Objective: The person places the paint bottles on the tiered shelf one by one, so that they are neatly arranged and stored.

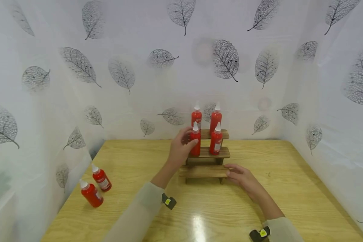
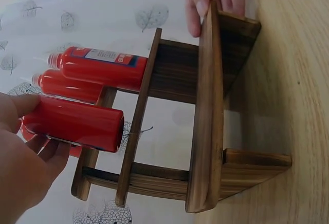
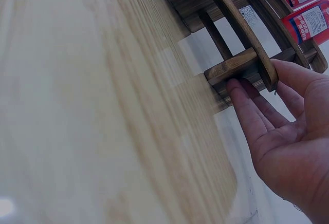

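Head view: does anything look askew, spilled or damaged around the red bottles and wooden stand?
Nothing clearly stands out. The wooden stand looks upright and whole, and no spill shows on the table. The two red bottles near the table's left edge lean in the picture, but that may just be camera distortion.

From far away, I can't see the bottom of the back left bottle [image 1: 196,116], because the held bottle [image 1: 195,145] is in the way. The words on the front right bottle's label [image 1: 217,146] look too small to read in the head view. I can't be sure the held bottle touches the middle step [image 1: 205,153]. My wrist views cut off the left hand [image 2: 25,167] and right hand [image 3: 288,126].
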A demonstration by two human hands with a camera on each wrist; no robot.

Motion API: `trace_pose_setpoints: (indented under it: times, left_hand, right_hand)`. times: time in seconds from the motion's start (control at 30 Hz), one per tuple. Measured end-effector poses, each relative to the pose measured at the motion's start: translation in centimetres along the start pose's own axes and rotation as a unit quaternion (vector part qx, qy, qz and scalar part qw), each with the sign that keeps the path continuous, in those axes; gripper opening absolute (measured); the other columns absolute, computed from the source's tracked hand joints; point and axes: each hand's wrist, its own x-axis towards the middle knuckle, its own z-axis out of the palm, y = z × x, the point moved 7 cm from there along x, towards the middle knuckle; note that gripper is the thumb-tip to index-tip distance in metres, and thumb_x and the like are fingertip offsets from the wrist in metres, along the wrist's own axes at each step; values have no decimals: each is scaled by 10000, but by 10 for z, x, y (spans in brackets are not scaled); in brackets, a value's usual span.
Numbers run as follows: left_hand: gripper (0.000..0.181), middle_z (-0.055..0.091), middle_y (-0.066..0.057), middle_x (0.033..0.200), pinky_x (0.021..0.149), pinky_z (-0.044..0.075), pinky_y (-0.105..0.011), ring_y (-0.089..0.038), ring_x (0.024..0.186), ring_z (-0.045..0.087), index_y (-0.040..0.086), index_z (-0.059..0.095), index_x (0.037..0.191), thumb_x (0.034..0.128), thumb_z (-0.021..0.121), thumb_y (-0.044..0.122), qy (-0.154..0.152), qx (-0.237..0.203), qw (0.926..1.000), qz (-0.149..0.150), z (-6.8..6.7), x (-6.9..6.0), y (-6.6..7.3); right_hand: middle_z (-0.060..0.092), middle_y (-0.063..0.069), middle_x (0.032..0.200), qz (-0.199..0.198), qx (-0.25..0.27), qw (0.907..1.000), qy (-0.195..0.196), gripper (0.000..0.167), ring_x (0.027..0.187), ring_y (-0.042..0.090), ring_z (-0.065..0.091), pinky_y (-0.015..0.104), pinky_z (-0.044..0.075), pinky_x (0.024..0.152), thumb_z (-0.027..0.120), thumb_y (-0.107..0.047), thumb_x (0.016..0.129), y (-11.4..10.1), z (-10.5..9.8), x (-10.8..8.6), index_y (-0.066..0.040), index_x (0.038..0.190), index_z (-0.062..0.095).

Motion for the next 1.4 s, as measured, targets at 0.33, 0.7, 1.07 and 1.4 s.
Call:
trace_pose_setpoints:
  times: [0.33, 0.7, 1.07, 1.4]
  left_hand:
    - [469, 647, -94, 1310, 1015, 539, -418, -268, 1169, 641, 191, 561, 1390, 947, 700, 122, -116, 73, 9998, -117, 6, 4, -10]
    - [493, 623, -63, 1364, 1084, 482, -470, -260, 1230, 607, 206, 530, 1433, 966, 685, 184, -194, 74, 9993, -318, 0, 0, -4]
    - [547, 574, -104, 1430, 1113, 455, -465, -279, 1273, 568, 116, 517, 1453, 955, 706, 242, -46, 532, 9985, -98, -52, -38, 4]
    - [492, 562, 1, 1438, 1093, 465, -428, -213, 1304, 539, 218, 549, 1427, 964, 698, 294, 332, 1211, 9915, -349, -124, -90, 20]
  right_hand:
    - [442, 208, 1505, 27, -3, 10000, 16, 556, 1219, 238, 620, 323, 539, 1013, 676, -290, 970, 0, -1, 1, -50, 1443, 509]
    - [417, 208, 1530, -53, -31, 10000, -25, 566, 1232, 250, 612, 331, 535, 1021, 675, -291, 972, 0, -2, 1, -41, 1448, 499]
    - [425, 206, 1517, -84, 22, 9999, -67, 559, 1227, 244, 610, 349, 527, 1035, 672, -274, 974, 0, 0, 2, -39, 1450, 495]
    - [430, 223, 1512, 7, -4, 10000, -68, 582, 1217, 232, 625, 338, 527, 1033, 676, -293, 972, 2, -1, 2, -38, 1459, 486]
